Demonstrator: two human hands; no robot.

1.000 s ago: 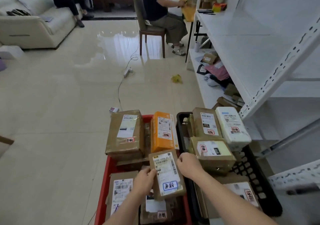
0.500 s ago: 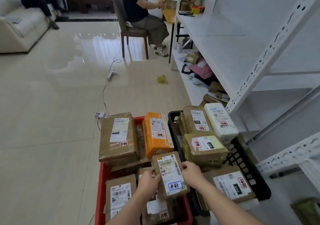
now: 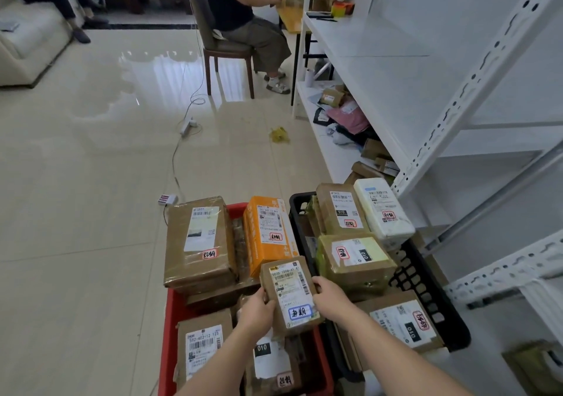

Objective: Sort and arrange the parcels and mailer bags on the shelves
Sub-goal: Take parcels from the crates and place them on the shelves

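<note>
A small brown cardboard parcel [image 3: 289, 293] with a white label and a blue-framed sticker is held over the red crate [image 3: 169, 319]. My left hand [image 3: 255, 315] grips its left edge and my right hand [image 3: 330, 299] grips its right edge. Below and around it the red crate holds a large brown box [image 3: 198, 243], an orange box [image 3: 268, 232] and further brown parcels. A black crate [image 3: 432, 301] to the right holds brown parcels and a white foam box [image 3: 382, 211]. White metal shelves [image 3: 396, 69] stand at the right.
The lower shelf carries mailer bags and small boxes [image 3: 347, 118]. A person sits on a chair [image 3: 213, 39] at the far end of the shelves. A power strip and cable [image 3: 185, 126] lie on the tiled floor, with a yellow scrap [image 3: 278, 135] nearby. A sofa [image 3: 27, 48] is far left.
The view has swung a little to the right, towards the shelves. Both hands keep hold of the small parcel, which stays over the red crate.
</note>
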